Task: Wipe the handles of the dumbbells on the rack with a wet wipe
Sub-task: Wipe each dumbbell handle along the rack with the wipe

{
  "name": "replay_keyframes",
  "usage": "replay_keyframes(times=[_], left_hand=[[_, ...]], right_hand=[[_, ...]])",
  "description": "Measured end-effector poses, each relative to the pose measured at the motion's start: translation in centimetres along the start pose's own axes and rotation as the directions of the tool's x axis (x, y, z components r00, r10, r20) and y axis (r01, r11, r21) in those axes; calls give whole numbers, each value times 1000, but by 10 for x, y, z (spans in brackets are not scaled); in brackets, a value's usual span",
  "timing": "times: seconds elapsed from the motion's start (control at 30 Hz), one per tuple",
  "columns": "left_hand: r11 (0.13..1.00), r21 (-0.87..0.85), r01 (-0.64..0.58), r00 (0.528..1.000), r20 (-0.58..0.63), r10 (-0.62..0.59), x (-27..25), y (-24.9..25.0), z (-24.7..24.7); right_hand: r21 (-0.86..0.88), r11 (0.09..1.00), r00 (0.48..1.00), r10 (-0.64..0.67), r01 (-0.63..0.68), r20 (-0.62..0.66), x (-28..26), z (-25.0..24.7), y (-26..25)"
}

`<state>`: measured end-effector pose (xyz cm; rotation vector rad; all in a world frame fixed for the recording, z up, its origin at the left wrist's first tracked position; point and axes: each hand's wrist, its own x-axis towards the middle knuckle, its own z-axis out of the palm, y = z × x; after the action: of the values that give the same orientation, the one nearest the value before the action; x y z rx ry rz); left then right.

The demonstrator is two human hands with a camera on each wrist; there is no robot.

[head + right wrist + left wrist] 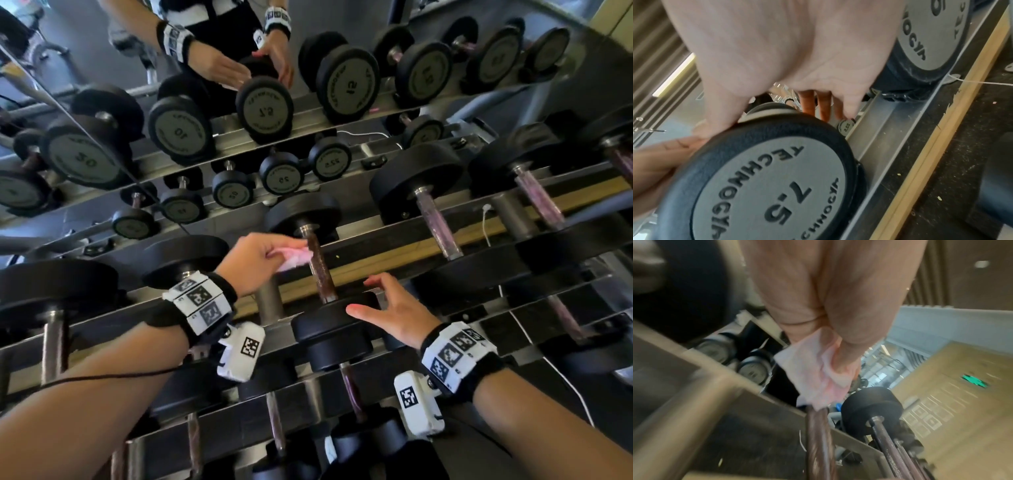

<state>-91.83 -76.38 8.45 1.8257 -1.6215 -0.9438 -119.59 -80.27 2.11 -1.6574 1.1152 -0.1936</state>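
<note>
Wet wipe pressed to a dumbbell handle on the rack — the near head steadied.

To the left, the left hand (255,262) was seen with fingers curled round the pale wet wipe (294,257), which was held against the upper end of the brown handle (320,270), just below the far head (303,214). For a clean pass the wipe would best be wrapped round the bar and drawn its whole length. Further right, the right hand (394,310) was laid with straight, spread fingers on the near head (764,186), marked 7.5 — nothing gripped — so rolling was likely checked. Neighbouring dumbbells (442,219) lay close on the rack (513,209), leaving little room; a mirror (102,68) stood behind.
</note>
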Motion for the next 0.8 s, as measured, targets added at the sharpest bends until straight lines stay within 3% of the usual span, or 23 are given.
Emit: replay_keyframes(times=[0.07, 0.17, 0.23, 0.3, 0.33, 0.5, 0.57, 0.67, 0.8], left_hand=[[985, 126, -120, 992, -26, 124, 21, 15, -3], [868, 417, -268, 963, 95, 252, 49, 35, 6], [755, 573, -320, 944, 261, 202, 63, 38, 14], [645, 681, -347, 908, 415, 50, 69, 34, 21], [630, 694, -348, 896, 444, 5, 70, 31, 23], [692, 647, -321, 914, 404, 46, 62, 22, 28], [716, 590, -373, 877, 476, 65, 52, 26, 40], [742, 559, -370, 830, 557, -6, 33, 28, 52], [738, 621, -263, 902, 429, -40, 47, 30, 34]], right_hand=[[20, 999, 999, 33, -33, 9, 2, 0, 4], [107, 994, 999, 37, -37, 4, 1, 8, 14], [197, 980, 999, 18, -11, -29, -2, 14, 20], [245, 969, 998, 23, -8, -59, -3, 18, 22], [258, 966, 997, 31, -12, -69, -3, 19, 23], [283, 959, 998, 35, -18, -54, -6, 18, 20], [266, 964, 998, 38, -24, -48, -7, 15, 17], [228, 973, 998, 44, -33, -43, -7, 12, 14], [200, 979, 998, 55, -49, -24, -6, 9, 13]])
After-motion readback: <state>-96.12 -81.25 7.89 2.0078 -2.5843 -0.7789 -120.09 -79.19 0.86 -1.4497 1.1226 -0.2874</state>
